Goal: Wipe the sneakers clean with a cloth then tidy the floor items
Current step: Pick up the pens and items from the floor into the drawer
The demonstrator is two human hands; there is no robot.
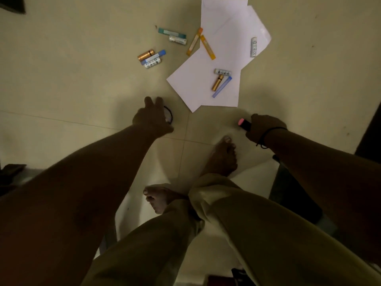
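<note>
My left hand (151, 118) reaches down to the tiled floor (61, 79), its fingers over a black ring-shaped band (169, 115) that is partly hidden by the hand. My right hand (262, 127) grips a dark tube with a pink end (244, 123). White paper sheets (222, 48) lie ahead on the floor. Scattered on and beside them are batteries (146, 55), orange tubes (207, 47), blue tubes (222, 87) and a teal tube (172, 33). No sneakers or cloth are in view.
My bare feet (221, 159) and trouser legs fill the lower middle. A dark object (292, 190) stands at the right beside my leg. Dark shapes sit at the far left edge (10, 172) and the top left corner.
</note>
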